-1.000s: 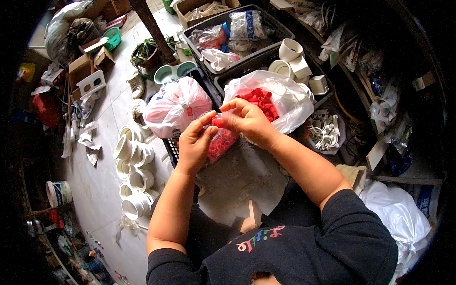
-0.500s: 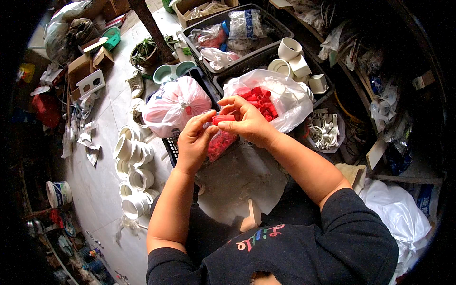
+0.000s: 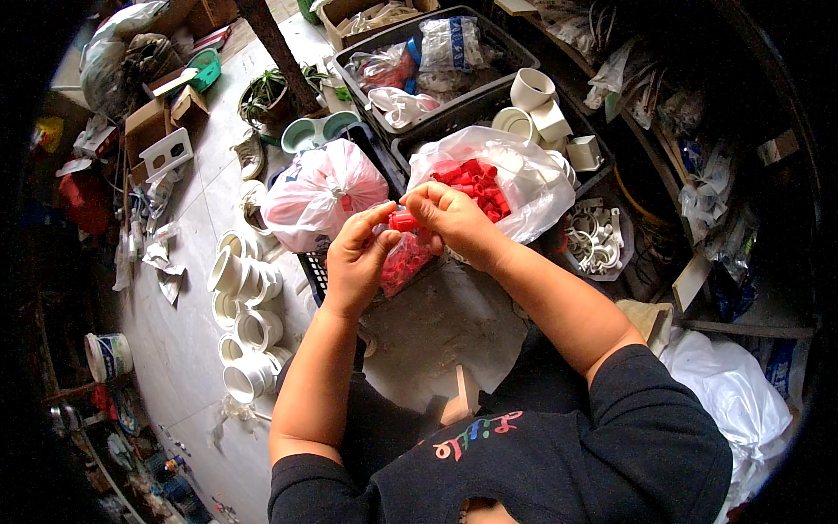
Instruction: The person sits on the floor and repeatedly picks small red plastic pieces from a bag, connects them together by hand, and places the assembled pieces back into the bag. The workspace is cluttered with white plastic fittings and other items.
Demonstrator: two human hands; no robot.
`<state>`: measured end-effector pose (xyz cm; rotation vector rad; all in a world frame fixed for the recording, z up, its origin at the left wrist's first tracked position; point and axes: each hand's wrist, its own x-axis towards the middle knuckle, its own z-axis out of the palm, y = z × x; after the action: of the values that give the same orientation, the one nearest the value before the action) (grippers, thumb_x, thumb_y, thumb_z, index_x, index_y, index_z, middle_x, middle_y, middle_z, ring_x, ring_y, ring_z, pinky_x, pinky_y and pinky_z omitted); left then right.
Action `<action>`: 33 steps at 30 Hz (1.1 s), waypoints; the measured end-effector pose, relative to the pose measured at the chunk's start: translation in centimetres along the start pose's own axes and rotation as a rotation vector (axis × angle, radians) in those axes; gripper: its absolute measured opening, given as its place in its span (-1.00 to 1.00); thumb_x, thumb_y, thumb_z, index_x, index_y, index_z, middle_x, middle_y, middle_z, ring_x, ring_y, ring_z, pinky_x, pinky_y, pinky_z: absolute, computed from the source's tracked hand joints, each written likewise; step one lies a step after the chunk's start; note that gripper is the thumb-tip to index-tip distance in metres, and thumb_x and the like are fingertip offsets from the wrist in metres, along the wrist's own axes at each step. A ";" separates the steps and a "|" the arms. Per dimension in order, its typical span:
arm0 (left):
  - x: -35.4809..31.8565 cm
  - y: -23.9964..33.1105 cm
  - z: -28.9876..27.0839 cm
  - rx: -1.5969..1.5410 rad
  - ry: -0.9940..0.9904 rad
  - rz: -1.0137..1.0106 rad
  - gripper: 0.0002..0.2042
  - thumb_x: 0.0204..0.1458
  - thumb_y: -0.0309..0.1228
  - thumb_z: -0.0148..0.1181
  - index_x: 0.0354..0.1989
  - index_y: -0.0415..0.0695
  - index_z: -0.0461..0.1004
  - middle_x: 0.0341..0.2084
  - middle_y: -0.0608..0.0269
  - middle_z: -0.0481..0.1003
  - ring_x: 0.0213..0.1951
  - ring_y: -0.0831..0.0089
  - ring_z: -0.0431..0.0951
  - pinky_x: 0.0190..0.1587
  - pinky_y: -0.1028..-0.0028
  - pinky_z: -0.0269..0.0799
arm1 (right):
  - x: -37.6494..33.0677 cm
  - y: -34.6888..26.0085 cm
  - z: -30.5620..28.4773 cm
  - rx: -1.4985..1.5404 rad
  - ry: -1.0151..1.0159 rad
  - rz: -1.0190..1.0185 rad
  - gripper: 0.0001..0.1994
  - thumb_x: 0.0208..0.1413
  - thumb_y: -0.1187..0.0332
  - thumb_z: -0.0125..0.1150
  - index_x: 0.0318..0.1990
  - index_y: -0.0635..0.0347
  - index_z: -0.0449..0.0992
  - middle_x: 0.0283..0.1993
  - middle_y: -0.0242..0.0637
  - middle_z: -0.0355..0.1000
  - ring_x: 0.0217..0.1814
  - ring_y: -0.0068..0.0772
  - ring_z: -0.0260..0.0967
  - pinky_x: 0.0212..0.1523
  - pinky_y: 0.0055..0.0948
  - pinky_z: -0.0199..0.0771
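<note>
Between both hands, left hand (image 3: 353, 262) and right hand (image 3: 454, 218), a small red tube (image 3: 403, 221), pinched from either end.

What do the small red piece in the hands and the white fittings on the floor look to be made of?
Red piece, pinched between left hand and right hand: likely moulded plastic, with uniform bright colour and a smooth, slightly glossy face. White fittings: probably plastic pipe couplings, matte white, thick-walled round sockets, though ceramic cannot be ruled out from this view.

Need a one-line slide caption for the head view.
Left hand and right hand hold a small red plastic piece between them, in front of an open white bag of red pieces.
</note>
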<state>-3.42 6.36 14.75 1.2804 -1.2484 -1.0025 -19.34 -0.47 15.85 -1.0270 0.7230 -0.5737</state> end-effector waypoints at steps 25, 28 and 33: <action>0.0 0.0 -0.2 -0.006 -0.012 0.013 -0.69 -0.13 -0.51 0.18 -0.14 -0.21 0.40 -0.23 0.22 0.41 -0.15 0.46 0.38 -0.09 0.56 0.24 | 0.1 0.2 0.3 0.048 -0.013 -0.087 -0.65 0.02 0.18 0.09 -0.13 0.21 0.28 -0.47 -0.43 0.33 -0.53 -0.69 0.26 -0.53 -0.72 0.25; 0.0 0.2 -0.1 -0.009 -0.007 0.010 -0.69 -0.14 -0.51 0.19 -0.14 -0.21 0.40 -0.23 0.21 0.41 -0.15 0.46 0.38 -0.09 0.56 0.24 | 0.2 0.3 -0.5 0.022 -0.031 -0.077 -0.68 0.02 0.18 0.08 -0.15 0.18 0.28 -0.51 -0.43 0.33 -0.55 -0.69 0.24 -0.55 -0.72 0.22; 0.0 0.1 -0.2 0.023 -0.035 0.042 -0.69 -0.10 -0.52 0.15 -0.11 -0.24 0.38 -0.27 0.34 0.37 -0.30 0.63 0.31 -0.20 0.67 0.22 | 0.1 0.4 1.1 0.004 0.112 -0.221 -0.67 0.08 0.07 -0.04 -0.22 0.15 0.32 -0.60 -0.44 0.31 -0.70 -0.71 0.18 -0.70 -0.75 0.14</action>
<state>-3.24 6.39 14.82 1.2538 -1.3124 -0.9868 -18.35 0.25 15.83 -1.0851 0.7103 -0.8290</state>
